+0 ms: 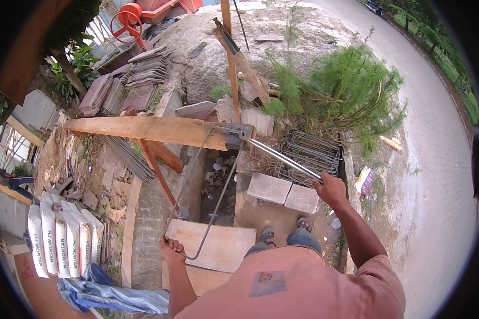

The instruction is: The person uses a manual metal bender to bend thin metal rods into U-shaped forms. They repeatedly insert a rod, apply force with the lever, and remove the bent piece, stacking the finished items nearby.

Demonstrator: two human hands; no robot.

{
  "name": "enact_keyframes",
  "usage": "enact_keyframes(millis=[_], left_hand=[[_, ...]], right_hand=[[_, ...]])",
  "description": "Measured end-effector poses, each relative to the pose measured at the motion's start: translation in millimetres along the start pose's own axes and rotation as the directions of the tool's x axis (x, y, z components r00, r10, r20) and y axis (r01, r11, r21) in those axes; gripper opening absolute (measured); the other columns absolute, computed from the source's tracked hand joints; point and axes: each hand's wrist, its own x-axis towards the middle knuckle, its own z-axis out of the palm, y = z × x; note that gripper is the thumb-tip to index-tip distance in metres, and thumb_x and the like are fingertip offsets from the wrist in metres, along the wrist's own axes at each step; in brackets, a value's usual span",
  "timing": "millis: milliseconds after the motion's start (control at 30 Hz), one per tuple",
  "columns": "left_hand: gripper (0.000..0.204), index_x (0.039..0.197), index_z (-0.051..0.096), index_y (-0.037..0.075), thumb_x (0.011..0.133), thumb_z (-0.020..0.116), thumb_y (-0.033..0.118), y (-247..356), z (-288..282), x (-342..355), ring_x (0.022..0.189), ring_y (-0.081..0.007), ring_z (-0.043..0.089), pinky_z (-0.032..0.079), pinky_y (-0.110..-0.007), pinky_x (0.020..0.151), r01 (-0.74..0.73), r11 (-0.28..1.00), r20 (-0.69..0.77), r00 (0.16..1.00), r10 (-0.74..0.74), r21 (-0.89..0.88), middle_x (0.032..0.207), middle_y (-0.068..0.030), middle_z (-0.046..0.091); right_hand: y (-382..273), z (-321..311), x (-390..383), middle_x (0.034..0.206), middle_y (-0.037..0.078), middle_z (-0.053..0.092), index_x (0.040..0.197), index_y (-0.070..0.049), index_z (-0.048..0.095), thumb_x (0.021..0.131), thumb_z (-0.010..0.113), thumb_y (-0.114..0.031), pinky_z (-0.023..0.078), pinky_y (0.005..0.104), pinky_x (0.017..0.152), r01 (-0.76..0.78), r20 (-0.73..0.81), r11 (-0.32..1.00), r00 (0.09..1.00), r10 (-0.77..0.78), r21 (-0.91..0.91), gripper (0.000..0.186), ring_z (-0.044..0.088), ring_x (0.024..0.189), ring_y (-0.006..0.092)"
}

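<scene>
My left hand [171, 250] is closed around the near left end of a thin steel rod [216, 207] bent into a long, narrow loop. The loop's far end lies at the dark metal block [234, 137] on the end of a wooden beam [154, 129]. My right hand [330, 189] grips the near end of a silver metal bar [282, 157], whose far end meets the block beside the rod. Exactly how the bar engages the rod there is too small to tell.
Bent steel frames [311, 154] are piled beyond pale concrete slabs [270, 189]. Below the loop lies a wooden board [207, 242] by an open trench [218, 181]. White bags [64, 236] stand left near a blue tarp [106, 295]. A feathery green bush [351, 85] grows right.
</scene>
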Motion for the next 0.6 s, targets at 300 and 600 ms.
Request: enact_keyframes(millis=[300, 600], left_hand=[[0.026, 0.094, 0.053, 0.008, 0.101, 0.043, 0.031, 41, 140, -181, 0.045, -0.006, 0.029, 0.026, -0.021, 0.037, -0.228, 0.926, 0.363, 0.87, 0.332, -0.301, 0.061, 0.0038, 0.033], [0.02, 0.11, 0.051, 0.01, 0.1, 0.047, 0.027, -92, 412, -316, 0.066, -0.0129, 0.042, 0.041, -0.033, 0.066, -0.182, 0.941, 0.77, 0.54, 0.339, -0.286, 0.073, 0.0001, 0.041]], right_hand=[[69, 66, 61, 0.064, 0.016, 0.058, 0.079, -0.002, 0.062, 0.086, 0.064, -0.043, 0.042, 0.0431, 0.056, 0.049, -0.09, 0.932, 0.996, -0.018, 0.359, 0.041, 0.056, 0.058, 0.0346], [277, 132, 53, 0.094, 0.026, 0.067, 0.097, 0.003, 0.069, 0.084, 0.056, -0.058, 0.05, 0.0486, 0.082, -0.388, 0.311, 0.917, 0.886, 0.343, 0.093, 0.063, 0.065, 0.094, 0.0425]])
